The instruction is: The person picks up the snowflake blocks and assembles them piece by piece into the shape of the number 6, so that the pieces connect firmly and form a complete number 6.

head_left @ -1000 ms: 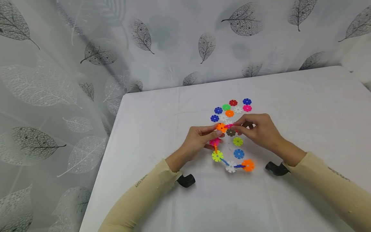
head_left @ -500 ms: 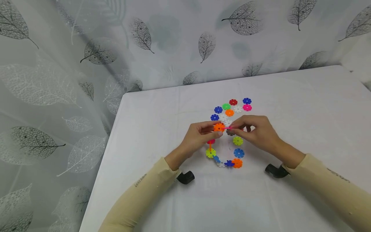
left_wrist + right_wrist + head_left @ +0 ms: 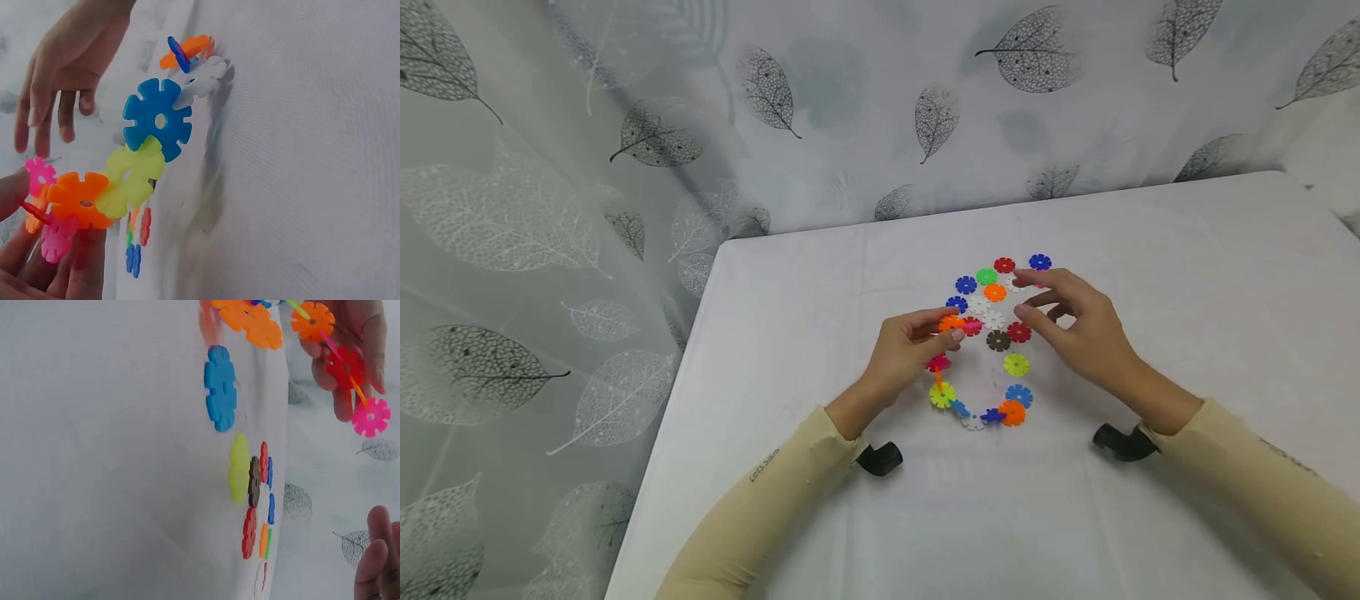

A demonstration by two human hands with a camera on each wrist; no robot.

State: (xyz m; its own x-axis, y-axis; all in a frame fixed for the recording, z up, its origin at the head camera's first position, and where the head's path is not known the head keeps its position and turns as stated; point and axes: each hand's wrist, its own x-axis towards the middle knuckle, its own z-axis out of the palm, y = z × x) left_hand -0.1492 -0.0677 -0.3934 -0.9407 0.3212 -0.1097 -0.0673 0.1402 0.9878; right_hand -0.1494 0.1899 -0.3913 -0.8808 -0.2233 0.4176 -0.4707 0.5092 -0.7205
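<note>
My left hand (image 3: 901,354) pinches a chain of interlocked notched plastic flower discs (image 3: 942,395) between thumb and fingers, near its upper end. A pink disc (image 3: 41,175) sits at that end, beside an orange one. Below the hand the chain curves down through red, orange and yellow, then blue and white, to an orange disc (image 3: 1012,413). In the left wrist view, the blue disc (image 3: 159,119) joins yellow to white. My right hand (image 3: 1075,329) hovers apart from the chain to the right, fingers spread and holding nothing, over the loose discs.
Loose flower discs lie flat on the white-covered table (image 3: 805,333): a brown disc (image 3: 998,340), a red disc (image 3: 1018,332), a yellow disc (image 3: 1017,364), a light blue disc (image 3: 220,387) and several more behind. A leaf-print curtain (image 3: 850,108) hangs along the back and left.
My right hand has let go of the pink disc, spread its fingers and drawn away up and right. My left hand has shifted slightly left with the chain, whose lower end swung left.
</note>
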